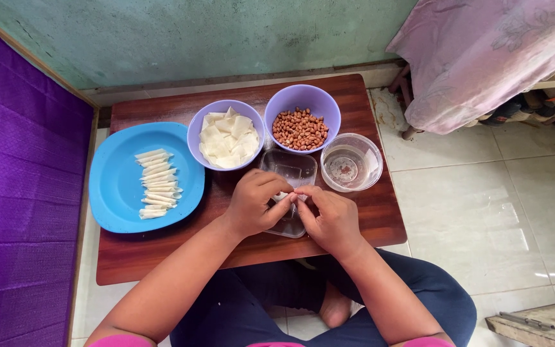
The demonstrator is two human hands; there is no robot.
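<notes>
My left hand (255, 202) and my right hand (330, 217) meet over a clear rectangular plastic tray (288, 169) on the low wooden table (162, 257). Between their fingertips they pinch a small pale wrapper piece (284, 196), mostly hidden by the fingers. Just beyond the hands stand a purple bowl of pale wrapper squares (227, 135) and a purple bowl of peanuts (302, 119). A blue plate (114, 186) to the left carries a column of several thin rolled wrappers (155, 183).
A clear round container with a little water (351, 162) stands right of the tray. A purple mat (20, 193) lies left of the table, a green wall behind. Pink cloth (483, 51) drapes over furniture at upper right; tiled floor to the right.
</notes>
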